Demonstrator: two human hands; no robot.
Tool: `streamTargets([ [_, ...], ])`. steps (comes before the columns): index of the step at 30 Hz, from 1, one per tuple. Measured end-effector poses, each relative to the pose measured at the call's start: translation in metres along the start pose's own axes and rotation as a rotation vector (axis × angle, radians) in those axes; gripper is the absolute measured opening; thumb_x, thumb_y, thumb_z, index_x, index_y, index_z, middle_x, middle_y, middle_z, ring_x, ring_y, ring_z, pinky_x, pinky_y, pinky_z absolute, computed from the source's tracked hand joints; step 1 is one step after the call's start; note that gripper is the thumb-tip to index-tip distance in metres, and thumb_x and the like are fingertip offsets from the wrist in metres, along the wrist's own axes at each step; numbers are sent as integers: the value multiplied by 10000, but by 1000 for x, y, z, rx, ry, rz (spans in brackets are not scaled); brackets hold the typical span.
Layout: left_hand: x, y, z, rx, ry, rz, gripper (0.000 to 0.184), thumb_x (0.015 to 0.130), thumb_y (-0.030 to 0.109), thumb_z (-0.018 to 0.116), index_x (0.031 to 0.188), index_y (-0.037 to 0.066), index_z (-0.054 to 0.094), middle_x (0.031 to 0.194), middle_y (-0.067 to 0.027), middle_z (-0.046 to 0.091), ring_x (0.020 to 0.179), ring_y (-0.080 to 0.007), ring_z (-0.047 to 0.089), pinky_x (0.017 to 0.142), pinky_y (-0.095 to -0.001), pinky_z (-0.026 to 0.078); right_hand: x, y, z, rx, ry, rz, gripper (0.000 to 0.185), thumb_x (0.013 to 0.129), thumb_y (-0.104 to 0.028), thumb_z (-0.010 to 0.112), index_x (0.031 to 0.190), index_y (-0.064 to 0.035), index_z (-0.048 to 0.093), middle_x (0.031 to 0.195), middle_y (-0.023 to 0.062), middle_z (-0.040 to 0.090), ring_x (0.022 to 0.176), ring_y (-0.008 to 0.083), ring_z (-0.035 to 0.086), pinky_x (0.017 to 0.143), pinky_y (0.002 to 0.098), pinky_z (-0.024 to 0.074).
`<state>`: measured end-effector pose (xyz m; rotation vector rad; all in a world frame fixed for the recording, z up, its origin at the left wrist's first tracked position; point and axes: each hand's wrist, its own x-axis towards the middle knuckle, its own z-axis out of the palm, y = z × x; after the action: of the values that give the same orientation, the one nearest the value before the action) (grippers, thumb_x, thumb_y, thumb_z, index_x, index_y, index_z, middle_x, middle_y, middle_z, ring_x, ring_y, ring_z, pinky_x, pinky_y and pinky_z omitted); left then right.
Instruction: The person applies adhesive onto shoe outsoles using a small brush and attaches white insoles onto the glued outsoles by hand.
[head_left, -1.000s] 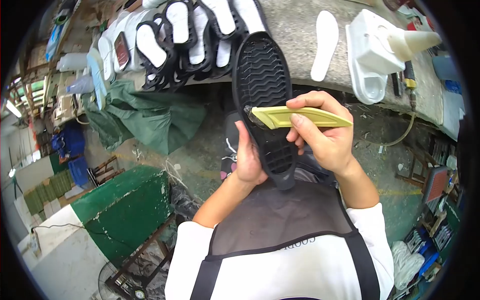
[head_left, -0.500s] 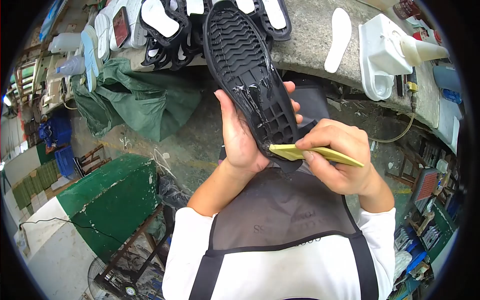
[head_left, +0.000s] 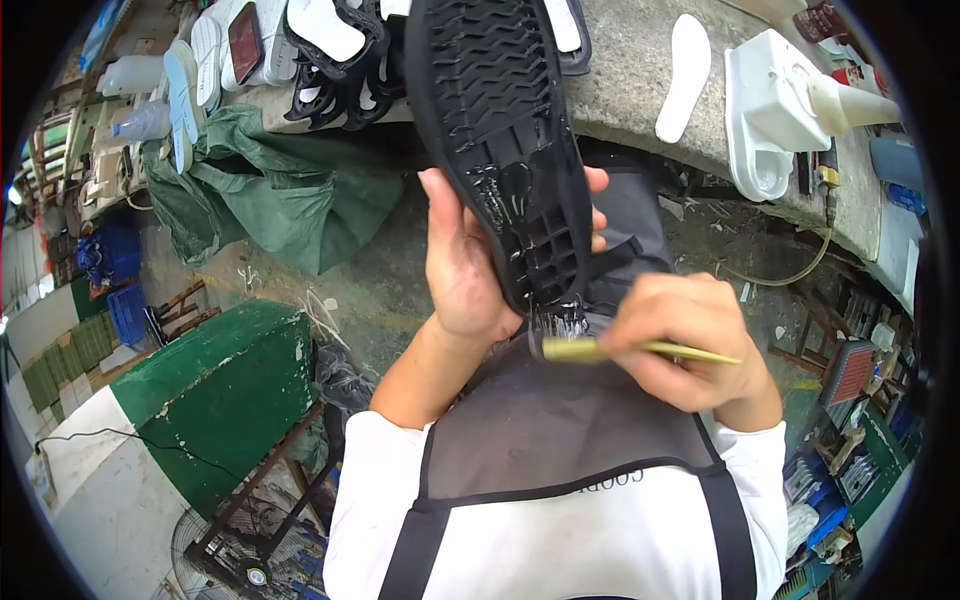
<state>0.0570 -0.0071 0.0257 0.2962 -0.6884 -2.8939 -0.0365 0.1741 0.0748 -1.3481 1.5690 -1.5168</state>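
My left hand supports a black shoe sole from beneath, with fingertips showing past its right edge. Zigzag ribs cover the wide far part of the sole, and square pockets fill the narrow near part. Wet, shiny streaks that look like glue lie on its middle and near end. A flat yellow-green brush is pinched in my right hand, which is blurred by motion. The brush head is at the sole's near end, by whitish wet strands; I cannot tell whether it touches.
On the concrete bench lie a white insole, a white dispenser, black soles with white insoles, a phone and a blue sole. Green cloth hangs at the bench edge. A fan stands at lower left.
The sole has come closer to the camera and tilted slightly. My right hand and the brush have moved down toward me, and whitish wet strands now show at the sole's near end.
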Motion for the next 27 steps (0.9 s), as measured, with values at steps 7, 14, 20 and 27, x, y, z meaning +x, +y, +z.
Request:
streamTargets([
  [7,9,0,-11,-265,-218,20,1028,845,825,318,1315,-74,490,1266,-226,542,1039,-317,519,888,-472,452,3,5,23,75,171,-148,258,693,115,628,932,18,643,789,123,660,647,245,636,573,313,516],
  [14,7,-5,-1,-503,-165,28,1163,723,939,299,1178,-98,564,991,-203,578,929,-306,537,830,-435,464,15,-1,47,-61,308,-221,273,702,160,624,933,16,619,792,145,647,660,254,642,573,309,513],
  [20,3,-13,-6,-446,-192,-26,1186,684,977,233,1092,-82,575,977,-201,589,892,-327,586,822,-441,492,18,4,52,-106,474,-292,267,695,130,640,939,22,624,770,132,653,619,237,635,529,300,502],
  [27,-1,-30,-15,-175,-172,84,1210,689,975,165,1178,-51,578,1107,-211,625,998,-282,635,882,-386,514,28,4,44,-204,554,-265,227,736,143,646,931,28,635,825,147,673,672,247,657,637,308,534],
])
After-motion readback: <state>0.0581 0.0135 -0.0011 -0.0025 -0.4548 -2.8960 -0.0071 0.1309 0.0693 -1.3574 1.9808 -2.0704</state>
